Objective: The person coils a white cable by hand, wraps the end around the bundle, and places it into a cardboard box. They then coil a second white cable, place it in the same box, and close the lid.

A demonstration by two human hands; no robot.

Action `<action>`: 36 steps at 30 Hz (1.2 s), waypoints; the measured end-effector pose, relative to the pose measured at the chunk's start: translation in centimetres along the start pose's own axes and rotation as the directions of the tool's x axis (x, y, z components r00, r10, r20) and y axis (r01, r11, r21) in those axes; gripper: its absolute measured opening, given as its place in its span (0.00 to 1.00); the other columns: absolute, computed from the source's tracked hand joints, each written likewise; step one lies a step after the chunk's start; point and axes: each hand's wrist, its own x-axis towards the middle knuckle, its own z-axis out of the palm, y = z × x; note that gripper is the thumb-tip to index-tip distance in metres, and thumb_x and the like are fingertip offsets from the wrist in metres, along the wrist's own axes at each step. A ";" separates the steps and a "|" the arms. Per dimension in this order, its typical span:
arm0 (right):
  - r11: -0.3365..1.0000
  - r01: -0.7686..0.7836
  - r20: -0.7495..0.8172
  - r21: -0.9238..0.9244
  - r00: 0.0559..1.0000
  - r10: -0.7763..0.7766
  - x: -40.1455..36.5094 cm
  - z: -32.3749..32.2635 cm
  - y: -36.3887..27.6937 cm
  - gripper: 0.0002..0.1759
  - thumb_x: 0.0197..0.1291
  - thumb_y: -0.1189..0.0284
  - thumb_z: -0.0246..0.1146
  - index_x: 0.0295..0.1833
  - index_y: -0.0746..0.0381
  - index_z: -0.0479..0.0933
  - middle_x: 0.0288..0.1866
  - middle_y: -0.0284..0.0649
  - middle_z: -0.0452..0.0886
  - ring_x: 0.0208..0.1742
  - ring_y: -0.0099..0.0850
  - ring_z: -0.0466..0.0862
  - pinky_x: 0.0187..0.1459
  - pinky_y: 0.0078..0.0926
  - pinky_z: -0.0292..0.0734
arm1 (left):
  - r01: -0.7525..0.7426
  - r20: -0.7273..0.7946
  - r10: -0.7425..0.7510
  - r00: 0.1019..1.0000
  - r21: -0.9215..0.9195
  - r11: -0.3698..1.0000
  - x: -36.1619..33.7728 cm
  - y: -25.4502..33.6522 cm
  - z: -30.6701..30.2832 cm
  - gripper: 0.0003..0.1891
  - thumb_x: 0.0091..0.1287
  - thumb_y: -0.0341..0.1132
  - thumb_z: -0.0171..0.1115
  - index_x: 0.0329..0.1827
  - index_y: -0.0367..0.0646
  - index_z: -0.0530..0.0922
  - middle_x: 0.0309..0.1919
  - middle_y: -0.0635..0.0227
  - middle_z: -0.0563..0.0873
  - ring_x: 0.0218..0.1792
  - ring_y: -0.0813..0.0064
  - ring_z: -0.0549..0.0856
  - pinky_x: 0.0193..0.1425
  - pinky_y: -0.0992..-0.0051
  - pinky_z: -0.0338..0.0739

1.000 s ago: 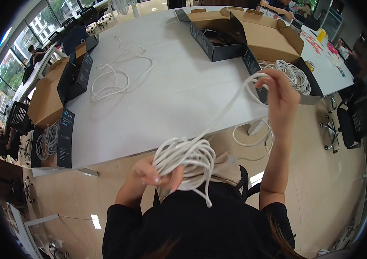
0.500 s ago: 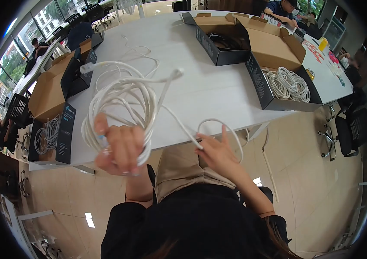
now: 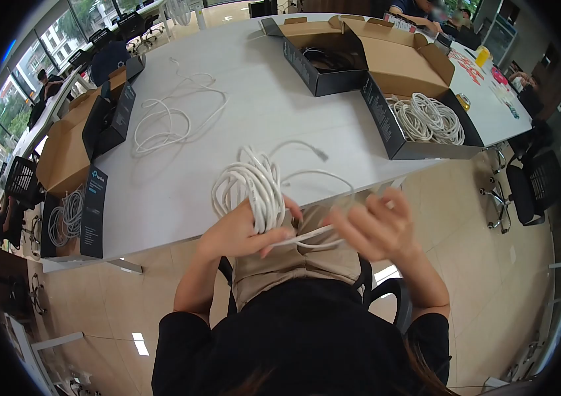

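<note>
A coiled white network cable [image 3: 266,191] hangs over the front edge of the table, bunched into a thick bundle. My left hand [image 3: 244,231] is closed around the lower part of this coil. One end with a small plug [image 3: 322,156] points up and right over the tabletop. To the right, my right hand [image 3: 378,228] is raised with curled fingers, a little blurred. A loose length of the same cable runs from my left hand to its fingers, which appear to grip it.
Another white cable [image 3: 171,135] lies loosely looped on the white table [image 3: 261,86]. Open black boxes stand on both sides: one with cable coils [image 3: 429,120] at right, a box [image 3: 320,69] with dark cables behind it, and a left box [image 3: 92,211] with grey cable. People sit farther back.
The coil has moved right and down, turned on edge in my left hand. My right hand has risen and moved right, its fingers now curled. The other cable on the table is now uncovered.
</note>
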 end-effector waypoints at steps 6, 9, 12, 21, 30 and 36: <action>0.958 -0.279 -0.061 0.063 0.957 0.283 1.4 -0.4 5.5 0.09 0.44 0.69 0.69 0.32 0.58 0.79 0.18 0.29 0.70 0.19 0.26 0.69 0.32 0.27 0.65 | -0.108 0.524 0.225 0.822 -0.244 0.964 -0.7 -0.3 -0.7 0.10 0.54 0.30 0.64 0.37 0.39 0.76 0.18 0.73 0.75 0.17 0.89 0.71 0.22 0.85 0.63; 0.791 -0.487 0.054 0.371 0.861 0.505 1.7 0.1 5.9 0.09 0.45 0.71 0.68 0.33 0.60 0.78 0.20 0.33 0.75 0.20 0.30 0.73 0.27 0.26 0.67 | 0.052 0.630 0.349 0.694 -0.527 0.848 -1.1 -1.8 0.6 0.09 0.55 0.28 0.62 0.39 0.37 0.76 0.21 0.71 0.76 0.17 0.86 0.72 0.20 0.84 0.63; 0.616 -0.547 0.164 0.567 0.808 0.566 2.0 3.7 3.7 0.06 0.48 0.72 0.66 0.33 0.60 0.78 0.24 0.38 0.79 0.23 0.36 0.78 0.25 0.29 0.70 | 0.021 0.361 0.718 0.595 -0.900 0.435 -1.3 -2.0 1.6 0.12 0.57 0.27 0.58 0.43 0.35 0.72 0.23 0.66 0.79 0.14 0.84 0.72 0.18 0.86 0.62; 0.202 -0.830 0.808 0.520 0.554 0.201 -0.7 5.6 -5.2 0.13 0.59 0.65 0.59 0.48 0.57 0.72 0.16 0.42 0.73 0.21 0.34 0.79 0.24 0.30 0.71 | -0.843 -0.575 0.691 0.438 0.004 0.538 1.7 0.3 0.3 0.14 0.64 0.39 0.54 0.41 0.43 0.60 0.08 0.74 0.73 0.10 0.77 0.73 0.36 0.78 0.70; -0.211 -0.923 0.947 0.322 0.311 0.082 -0.8 -2.0 -0.6 0.11 0.61 0.71 0.57 0.49 0.61 0.74 0.26 0.32 0.78 0.20 0.21 0.78 0.21 0.19 0.70 | 0.098 -0.325 0.135 0.936 0.610 0.786 2.5 -1.8 -0.3 0.20 0.44 0.45 0.74 0.35 0.44 0.78 0.30 0.69 0.79 0.33 0.71 0.77 0.41 0.73 0.70; 0.908 -0.199 0.392 0.370 0.919 0.042 -0.6 -2.6 2.7 0.11 0.52 0.73 0.60 0.43 0.60 0.76 0.20 0.31 0.67 0.18 0.24 0.72 0.21 0.21 0.66 | -0.083 0.271 -0.020 0.962 0.362 0.929 1.7 0.3 0.3 0.30 0.42 0.56 0.73 0.42 0.44 0.76 0.34 0.63 0.79 0.38 0.66 0.78 0.44 0.70 0.72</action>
